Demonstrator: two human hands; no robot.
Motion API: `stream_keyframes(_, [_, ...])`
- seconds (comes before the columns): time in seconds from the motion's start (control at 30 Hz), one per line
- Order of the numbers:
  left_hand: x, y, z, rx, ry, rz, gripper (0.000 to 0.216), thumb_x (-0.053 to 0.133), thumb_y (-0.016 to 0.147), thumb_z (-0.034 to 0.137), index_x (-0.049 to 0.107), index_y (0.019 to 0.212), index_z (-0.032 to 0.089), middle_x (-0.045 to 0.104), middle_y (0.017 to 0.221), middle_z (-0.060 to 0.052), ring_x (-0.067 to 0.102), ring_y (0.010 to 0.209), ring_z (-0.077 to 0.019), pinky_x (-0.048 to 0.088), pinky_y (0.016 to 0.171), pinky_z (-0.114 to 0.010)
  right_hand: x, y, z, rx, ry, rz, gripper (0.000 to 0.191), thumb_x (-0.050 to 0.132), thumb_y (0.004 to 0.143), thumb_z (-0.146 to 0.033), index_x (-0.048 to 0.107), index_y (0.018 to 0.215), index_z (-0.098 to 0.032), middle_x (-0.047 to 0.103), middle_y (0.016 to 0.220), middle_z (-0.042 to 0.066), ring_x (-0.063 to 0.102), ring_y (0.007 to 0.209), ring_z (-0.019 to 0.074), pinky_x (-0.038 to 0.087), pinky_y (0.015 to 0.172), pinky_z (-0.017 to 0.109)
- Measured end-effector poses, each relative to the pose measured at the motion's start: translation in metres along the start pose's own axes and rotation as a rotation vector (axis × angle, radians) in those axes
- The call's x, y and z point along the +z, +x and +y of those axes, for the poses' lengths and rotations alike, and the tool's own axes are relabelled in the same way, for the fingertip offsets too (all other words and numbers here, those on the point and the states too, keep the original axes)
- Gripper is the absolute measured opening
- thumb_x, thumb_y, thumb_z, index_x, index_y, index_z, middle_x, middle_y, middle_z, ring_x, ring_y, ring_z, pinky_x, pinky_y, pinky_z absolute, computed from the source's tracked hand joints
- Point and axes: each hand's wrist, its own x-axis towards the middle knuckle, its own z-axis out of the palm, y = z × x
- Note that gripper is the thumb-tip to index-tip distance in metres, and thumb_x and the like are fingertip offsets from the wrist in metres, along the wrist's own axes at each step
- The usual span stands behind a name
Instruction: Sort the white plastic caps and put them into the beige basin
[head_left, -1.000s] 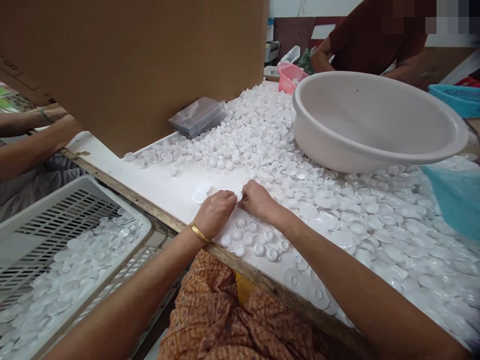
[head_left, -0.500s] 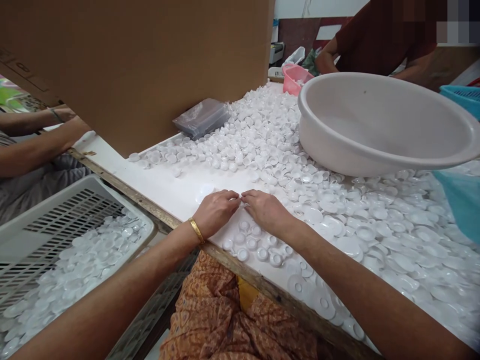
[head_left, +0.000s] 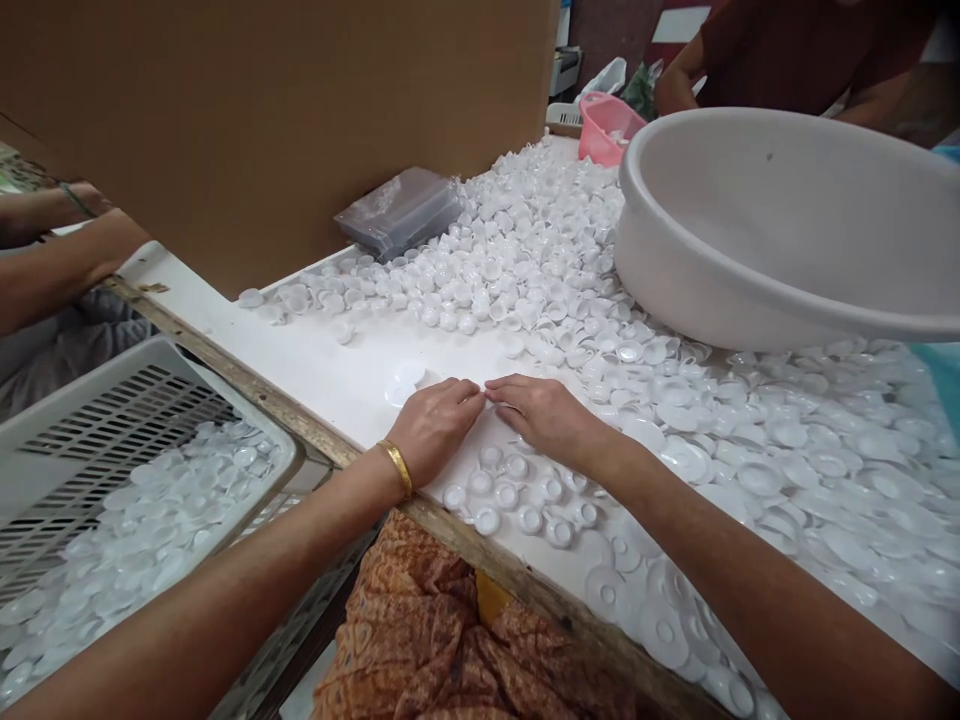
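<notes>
My left hand (head_left: pixel 441 425), with a gold bangle at the wrist, rests over the white tabletop near its front edge, fingers bent and pressed together. Opposite it, my right hand (head_left: pixel 546 418) has its fingertips close against those of the left. Whatever lies between the fingertips is too small or hidden to make out. Just left of my left hand a small white saucer (head_left: pixel 405 380) lies on the table. Several tiny white cups (head_left: pixel 517 490) stand bottom up in a loose cluster below my hands. Flat white miniature plates (head_left: pixel 664 635) lie beneath my right forearm.
Miniature white dishes (head_left: pixel 510 270) are heaped across the table. A large grey basin (head_left: pixel 712 280) sits on them at right; a pink basket (head_left: pixel 604 130) stands behind. A cardboard sheet (head_left: pixel 300 120) rises at left. Below, a plastic crate (head_left: pixel 247 420) holds more dishes. Two other people sit nearby.
The view has shifted a little, so the basin appears farther right and nearer. My hands keep almost the same place, fingertips together; the right fingers look slightly straighter.
</notes>
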Motion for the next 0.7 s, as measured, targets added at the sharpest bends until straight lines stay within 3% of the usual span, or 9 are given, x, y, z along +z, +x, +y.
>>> stream_keyframes(0.13, [0.002,0.004,0.002,-0.03,-0.002,0.0,0.014,0.045,0.086,0.019,0.058,0.088,0.017,0.061,0.088,-0.004,0.056,0.08,-0.0152,0.045,0.069,-0.027,0.002,0.002,-0.004,0.078,0.066,0.028,0.026,0.052,0.08,-0.008,0.058,0.104,-0.017,0.062,0.103,0.006,0.058,0.093,0.0142,0.046,0.083,0.03])
stream_keyframes(0.4, [-0.002,0.005,0.006,0.13,0.116,-0.024,0.017,0.041,0.086,0.014,0.058,0.08,0.014,0.059,0.082,-0.007,0.053,0.076,-0.0176,0.044,0.068,-0.031,0.014,0.016,-0.004,0.159,-0.008,0.0,0.021,0.057,0.076,-0.011,0.053,0.096,-0.015,0.056,0.092,0.005,0.053,0.083,0.0137,0.041,0.073,0.026])
stream_keyframes(0.57, [-0.004,0.001,0.005,0.084,0.023,-0.005,0.018,0.041,0.087,0.015,0.059,0.091,0.016,0.062,0.092,-0.007,0.057,0.082,-0.0164,0.047,0.07,-0.028,0.013,0.014,-0.006,0.144,0.001,0.008,0.02,0.056,0.077,-0.011,0.052,0.096,-0.016,0.055,0.091,0.004,0.053,0.081,0.0134,0.041,0.073,0.026])
stream_keyframes(0.7, [-0.001,-0.002,0.003,0.037,-0.028,0.012,0.021,0.042,0.087,0.017,0.061,0.095,0.016,0.062,0.105,-0.007,0.06,0.09,-0.0172,0.049,0.072,-0.028,0.011,0.008,-0.01,0.101,-0.004,0.018,0.029,0.051,0.079,-0.008,0.05,0.106,-0.017,0.055,0.1,0.007,0.054,0.089,0.0154,0.043,0.076,0.028])
